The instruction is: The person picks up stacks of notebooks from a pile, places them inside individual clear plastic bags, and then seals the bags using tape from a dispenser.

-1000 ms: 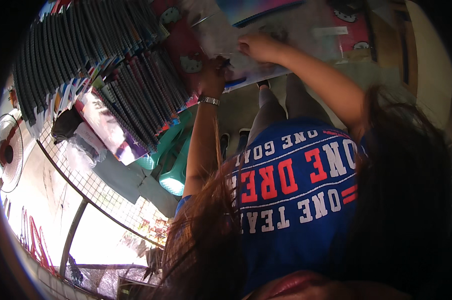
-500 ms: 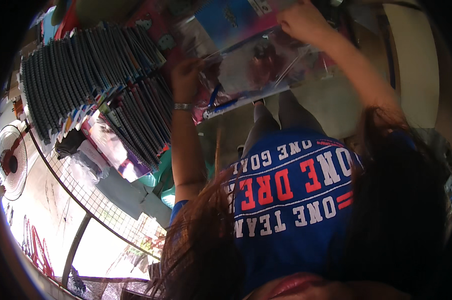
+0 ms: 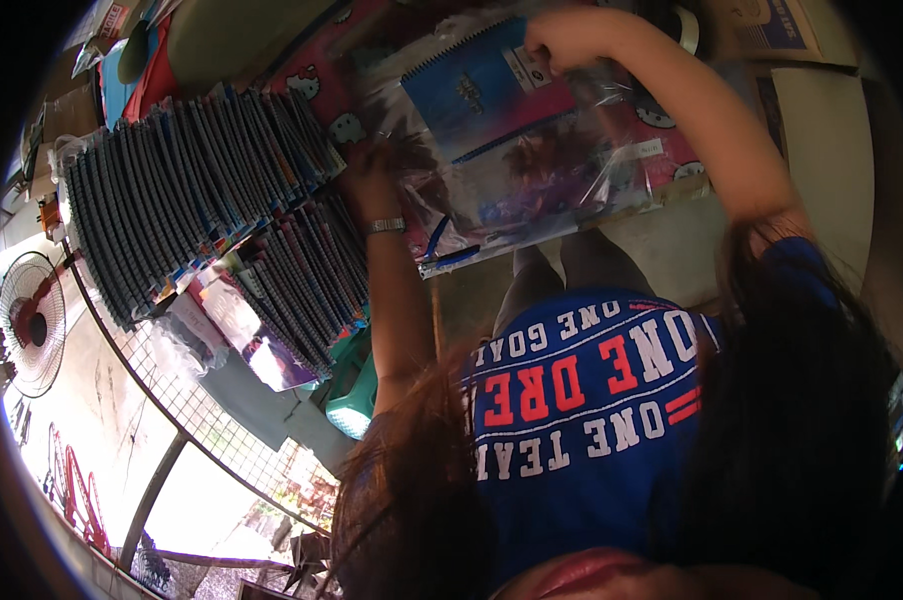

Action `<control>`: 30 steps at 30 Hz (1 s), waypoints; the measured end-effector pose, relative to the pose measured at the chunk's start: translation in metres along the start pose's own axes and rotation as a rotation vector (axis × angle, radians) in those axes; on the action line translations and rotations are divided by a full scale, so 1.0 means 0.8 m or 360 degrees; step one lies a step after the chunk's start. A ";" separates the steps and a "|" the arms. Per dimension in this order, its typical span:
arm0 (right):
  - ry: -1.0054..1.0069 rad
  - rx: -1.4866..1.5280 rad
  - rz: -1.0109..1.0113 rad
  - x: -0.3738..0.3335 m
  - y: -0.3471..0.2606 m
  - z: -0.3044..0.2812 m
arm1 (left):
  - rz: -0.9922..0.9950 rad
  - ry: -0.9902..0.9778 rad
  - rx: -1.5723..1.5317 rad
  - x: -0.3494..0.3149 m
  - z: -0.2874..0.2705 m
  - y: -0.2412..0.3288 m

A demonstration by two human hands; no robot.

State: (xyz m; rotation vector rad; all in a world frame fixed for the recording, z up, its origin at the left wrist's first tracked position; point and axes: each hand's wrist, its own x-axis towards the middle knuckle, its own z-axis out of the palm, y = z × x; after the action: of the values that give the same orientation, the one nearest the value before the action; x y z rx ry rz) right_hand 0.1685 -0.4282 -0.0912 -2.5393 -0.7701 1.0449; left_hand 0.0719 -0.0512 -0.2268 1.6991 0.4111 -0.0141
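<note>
A spiral notebook (image 3: 462,95) with a blue and pink cover lies on the table before me, with shiny clear plastic (image 3: 592,165) around and below it. My right hand (image 3: 577,40) is at the notebook's upper right, by a white label, its fingers curled in; what they hold is hidden. At the plastic's left side, beside the stacked notebooks, is my left hand (image 3: 372,175), with a watch on its wrist. Shadow hides its fingers. A blue-handled tool (image 3: 440,240), possibly scissors, rests at the table's near edge.
Long rows of stacked spiral notebooks (image 3: 192,190) stand at the left. A roll of tape (image 3: 688,30) and a cardboard box (image 3: 772,30) are at the far right. Lower left are a fan (image 3: 34,325), a wire-mesh railing (image 3: 187,415) and a green stool (image 3: 352,385).
The view has shifted, and more of the notebook shows. My right hand has curled in at the notebook's upper right. The plastic now lies flatter on the table.
</note>
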 end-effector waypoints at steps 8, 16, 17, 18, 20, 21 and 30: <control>0.0112 -0.0010 0.0093 0.074 0.115 0.022 | 0.1236 -0.0589 0.1888 -0.141 0.158 0.035; 0.0432 0.1549 0.0294 0.087 0.099 0.050 | 0.1082 -0.0653 0.2145 -0.148 0.176 0.023; 0.0429 0.1602 0.0339 0.087 0.101 0.051 | 0.1096 -0.0659 0.2106 -0.148 0.177 0.026; 0.0426 0.1654 0.0383 0.088 0.102 0.053 | 0.1109 -0.0664 0.2067 -0.148 0.178 0.028; 0.0438 0.1619 0.0457 0.089 0.102 0.053 | 0.1112 -0.0713 0.2101 -0.147 0.176 0.029; 0.0443 0.1598 0.0492 0.090 0.101 0.051 | 0.1112 -0.0733 0.2118 -0.147 0.175 0.029; 0.1007 0.0190 0.0099 0.178 0.100 0.018 | 0.1125 -0.0696 0.2111 -0.150 0.167 0.028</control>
State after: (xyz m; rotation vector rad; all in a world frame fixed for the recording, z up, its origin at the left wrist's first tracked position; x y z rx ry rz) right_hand 0.2725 -0.4107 -0.2170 -2.5666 -0.4342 0.2437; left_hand -0.0040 -0.2134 -0.1999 2.9534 -0.7308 -0.1671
